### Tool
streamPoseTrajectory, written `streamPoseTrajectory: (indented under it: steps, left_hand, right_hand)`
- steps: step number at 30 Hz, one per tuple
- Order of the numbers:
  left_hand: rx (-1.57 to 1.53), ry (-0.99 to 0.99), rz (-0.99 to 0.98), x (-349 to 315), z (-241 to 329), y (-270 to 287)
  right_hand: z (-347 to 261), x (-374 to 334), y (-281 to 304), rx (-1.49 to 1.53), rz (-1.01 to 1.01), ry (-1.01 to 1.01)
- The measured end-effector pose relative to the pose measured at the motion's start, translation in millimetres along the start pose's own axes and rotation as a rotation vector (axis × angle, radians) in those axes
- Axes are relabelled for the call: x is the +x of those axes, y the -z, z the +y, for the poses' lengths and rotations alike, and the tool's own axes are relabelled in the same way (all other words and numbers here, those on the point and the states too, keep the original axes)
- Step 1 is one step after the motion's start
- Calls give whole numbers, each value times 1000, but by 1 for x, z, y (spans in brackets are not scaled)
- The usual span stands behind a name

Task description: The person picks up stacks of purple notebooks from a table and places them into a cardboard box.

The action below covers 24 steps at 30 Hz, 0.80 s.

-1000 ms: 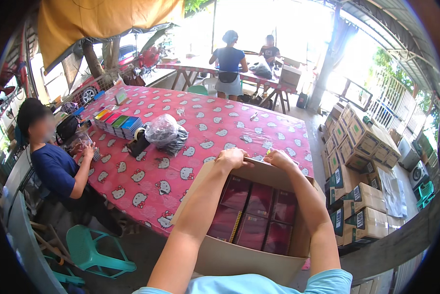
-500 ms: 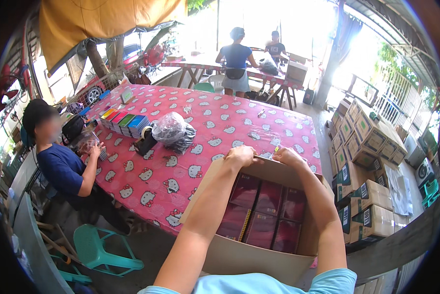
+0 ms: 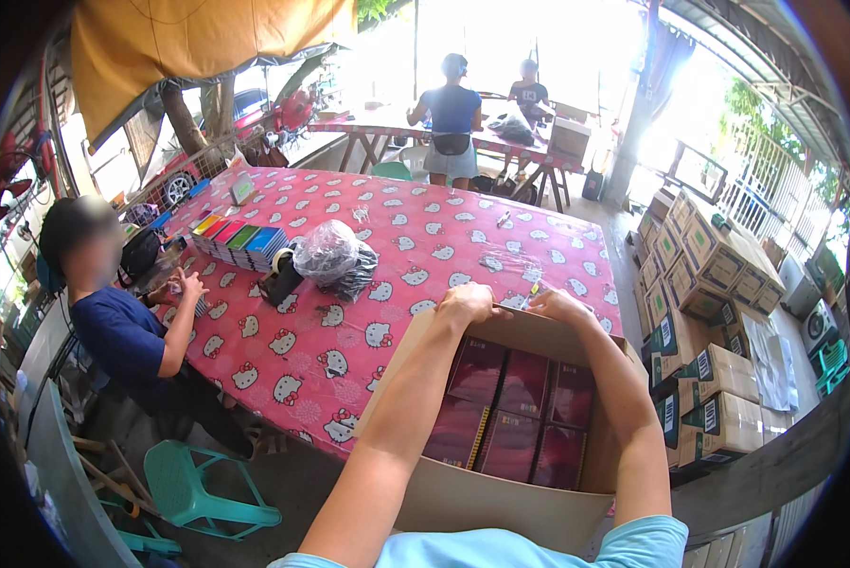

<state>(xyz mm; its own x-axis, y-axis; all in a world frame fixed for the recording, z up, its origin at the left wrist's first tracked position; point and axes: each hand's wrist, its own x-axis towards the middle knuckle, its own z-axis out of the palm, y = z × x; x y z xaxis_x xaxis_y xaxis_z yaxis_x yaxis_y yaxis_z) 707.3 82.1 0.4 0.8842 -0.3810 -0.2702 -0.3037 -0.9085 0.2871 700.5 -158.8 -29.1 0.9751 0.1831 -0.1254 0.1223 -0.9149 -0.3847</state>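
Note:
An open cardboard box (image 3: pixel 501 502) sits at the near right of the table, close to my body. Packed inside are several bundles of dark red notebooks (image 3: pixel 513 381), some with yellow spiral edges showing. My left hand (image 3: pixel 470 302) is closed over the box's far edge, fingers curled down and partly hidden. A short way to its right, my right hand (image 3: pixel 559 305) grips the same far edge, its fingertips bent over the cardboard. Just past the box lies some clear plastic (image 3: pixel 515 263) on the table.
The table (image 3: pixel 283 364) has a pink patterned cover. It holds colourful notebook stacks (image 3: pixel 243 244), a black tape dispenser (image 3: pixel 279 280) and a plastic bag (image 3: pixel 327 250). A co-worker (image 3: pixel 127 322) handles something at left, near a green stool (image 3: pixel 198 488). Cartons (image 3: pixel 718 265) are stacked at right.
My hands stay on the box's far edge with hardly any movement. The co-worker at left has shifted their hands, and the standing person at the back has drawn an arm in.

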Motion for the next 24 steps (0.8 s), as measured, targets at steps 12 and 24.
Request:
streamPoseTrajectory:
  steps: [12, 24]
  left_hand:
    - [-91, 52, -71, -26, 5, 21]
    - [-39, -21, -68, -10, 0, 11]
  right_hand:
    - [-5, -1, 1, -17, -23, -2]
    - [3, 4, -3, -9, -30, 25]
